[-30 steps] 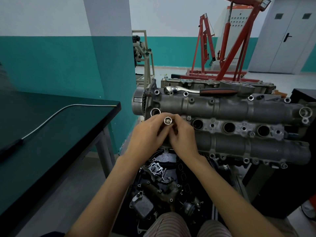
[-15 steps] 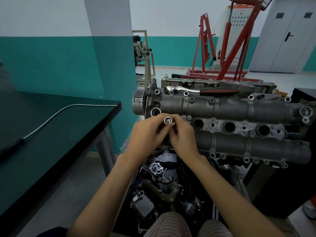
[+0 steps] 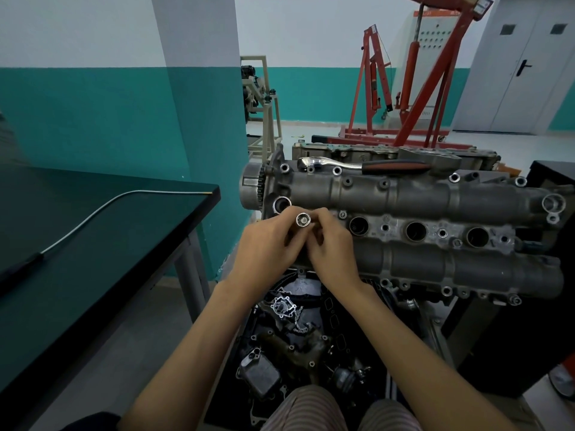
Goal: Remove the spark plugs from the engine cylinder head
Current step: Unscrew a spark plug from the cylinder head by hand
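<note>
Both hands meet at the left end of the grey cast-metal engine cylinder head (image 3: 404,197), over the leftmost position of its middle row of round plug wells. The left hand (image 3: 264,244) and the right hand (image 3: 329,244) each pinch a short, shiny steel socket tube (image 3: 302,219) with curled fingers. The tube stands with its long axis roughly upright out of the head, tilted toward the camera, so its open end faces up and shows a hexagonal hollow. Its lower part is hidden behind the fingers, and whether a spark plug sits under it cannot be told.

To the right, three dark wells (image 3: 415,230) lie open in a row; their depths are too dark to show whether plugs remain. The chrome ratchet wrench with a black and red handle (image 3: 367,165) lies untouched along the far edge of the head, its long axis running left to right.

As a judgement, the task is at an early or middle stage: the socket is being worked by finger at the first well, and the other three wells probably remain to be done or checked.
</note>
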